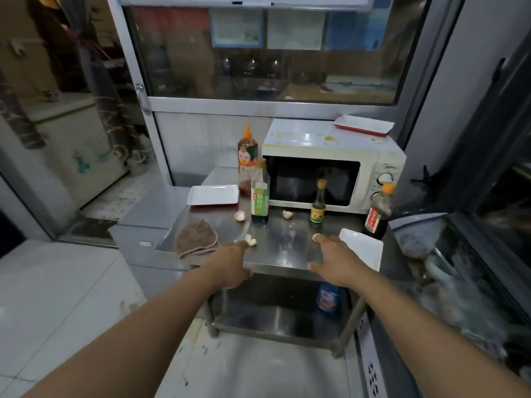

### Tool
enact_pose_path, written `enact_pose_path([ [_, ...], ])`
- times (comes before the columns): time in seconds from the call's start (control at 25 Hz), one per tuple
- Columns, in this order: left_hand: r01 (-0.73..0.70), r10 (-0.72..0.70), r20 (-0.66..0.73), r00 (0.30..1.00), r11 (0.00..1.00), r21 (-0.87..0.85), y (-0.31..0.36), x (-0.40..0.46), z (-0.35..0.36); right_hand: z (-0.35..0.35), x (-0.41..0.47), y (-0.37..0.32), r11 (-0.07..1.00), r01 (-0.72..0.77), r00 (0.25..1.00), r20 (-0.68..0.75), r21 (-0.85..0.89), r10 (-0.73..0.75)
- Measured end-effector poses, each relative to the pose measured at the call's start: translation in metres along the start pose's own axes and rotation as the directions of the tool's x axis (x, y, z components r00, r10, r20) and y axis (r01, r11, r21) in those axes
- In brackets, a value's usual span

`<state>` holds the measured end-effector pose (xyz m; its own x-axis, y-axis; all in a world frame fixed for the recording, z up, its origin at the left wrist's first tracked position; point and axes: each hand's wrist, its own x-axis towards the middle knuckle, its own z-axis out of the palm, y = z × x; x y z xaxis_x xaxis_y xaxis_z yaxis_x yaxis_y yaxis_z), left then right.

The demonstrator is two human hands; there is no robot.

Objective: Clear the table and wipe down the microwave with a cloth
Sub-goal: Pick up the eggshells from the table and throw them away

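A white microwave (330,156) stands at the back of a steel table (281,248), with stains on its top. A brown cloth (196,238) lies at the table's left front corner. Eggshell pieces lie scattered: one (239,216) near the green-label bottle (260,193), one (287,214) before the microwave, one (250,239) by my left hand (232,262), one (316,237) at my right hand's (334,259) fingertips. Both hands reach over the front edge with fingers relaxed, holding nothing.
A red sauce bottle (247,159), a small dark bottle (318,206) and a dark soy bottle (378,211) stand on the table. White trays lie at the left (213,195), front right (363,245) and on the microwave (363,125). A blue bottle (327,297) stands on the lower shelf.
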<state>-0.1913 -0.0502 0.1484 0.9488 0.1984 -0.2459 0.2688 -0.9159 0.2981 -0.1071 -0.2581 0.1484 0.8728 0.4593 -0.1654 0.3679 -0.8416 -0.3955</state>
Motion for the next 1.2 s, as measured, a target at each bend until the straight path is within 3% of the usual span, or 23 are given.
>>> enact_pose_path([
  [0.24, 0.042, -0.043, 0.068, 0.997, 0.999, 0.006, -0.017, 0.09, 0.01, 0.015, 0.082, 0.033, 0.997, -0.076, 0.997, 0.009, 0.035, 0.075],
  [0.68, -0.052, 0.052, 0.115, 0.992, 0.999, 0.0, -0.032, 0.228, 0.031, 0.055, 0.179, 0.083, 0.951, -0.301, 0.952, -0.031, 0.067, 0.303],
  [0.84, -0.055, 0.056, 0.097, 0.994, 0.998, -0.012, -0.031, 0.254, 0.041, 0.069, 0.213, 0.097, 0.958, -0.269, 0.96, -0.06, 0.096, 0.275],
  [1.2, 0.053, -0.052, 0.049, 0.997, 0.998, -0.019, -0.035, 0.28, 0.062, 0.101, 0.256, 0.126, 0.987, -0.156, 0.988, 0.006, -0.042, 0.156],
])
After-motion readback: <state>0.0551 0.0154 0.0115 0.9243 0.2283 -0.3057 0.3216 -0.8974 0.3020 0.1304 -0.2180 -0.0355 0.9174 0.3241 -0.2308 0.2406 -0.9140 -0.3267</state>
